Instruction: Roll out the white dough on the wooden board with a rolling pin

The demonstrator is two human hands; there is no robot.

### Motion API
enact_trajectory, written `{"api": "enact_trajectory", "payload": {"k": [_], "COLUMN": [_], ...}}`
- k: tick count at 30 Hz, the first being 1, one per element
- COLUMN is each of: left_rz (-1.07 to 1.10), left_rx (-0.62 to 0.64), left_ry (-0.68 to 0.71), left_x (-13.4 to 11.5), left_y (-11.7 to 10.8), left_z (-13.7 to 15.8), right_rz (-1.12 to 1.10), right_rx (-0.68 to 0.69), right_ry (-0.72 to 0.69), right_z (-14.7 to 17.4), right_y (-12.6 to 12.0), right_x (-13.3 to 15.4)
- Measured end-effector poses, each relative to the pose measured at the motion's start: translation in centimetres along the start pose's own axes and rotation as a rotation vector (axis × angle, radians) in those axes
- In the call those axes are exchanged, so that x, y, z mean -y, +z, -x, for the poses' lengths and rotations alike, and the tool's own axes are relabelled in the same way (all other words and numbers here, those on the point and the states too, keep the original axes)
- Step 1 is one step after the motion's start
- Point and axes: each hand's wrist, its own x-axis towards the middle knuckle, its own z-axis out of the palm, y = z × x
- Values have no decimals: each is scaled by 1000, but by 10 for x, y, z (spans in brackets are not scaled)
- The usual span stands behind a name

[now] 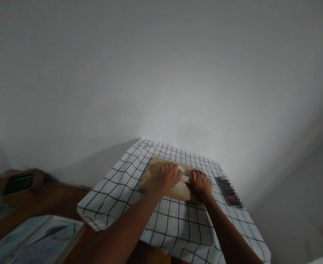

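A wooden board (154, 172) lies on a table with a checked cloth. My left hand (171, 176) is over the board's middle, its fingers curled over one end of a pale rolling pin (186, 179). Closed over the other end is my right hand (201, 182), near the board's right side. Only a short stretch of the pin shows between the hands. Flattened pale dough (180, 186) with some flour lies under and around it; my hands hide part of the dough.
The white cloth (117, 183) with black lines covers the table, which stands against a pale wall (161, 73). A dark, pixelated flat object (230, 191) lies right of the board. At lower left are a glass-topped piece (46, 238) and an open box (20, 183).
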Motion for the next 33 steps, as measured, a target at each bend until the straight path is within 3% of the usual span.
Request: {"api": "enact_trajectory", "payload": {"k": [10, 33], "left_rz": [-23, -46], "left_rx": [-51, 12], "left_ry": [-4, -8], "left_x": [2, 2], "left_y": [8, -1], "left_z": [1, 0], "right_rz": [-42, -110], "right_rx": [-42, -72], "right_ry": [48, 62], "right_z": [-2, -1], "right_y": [6, 3], "right_x": [-1, 2]}}
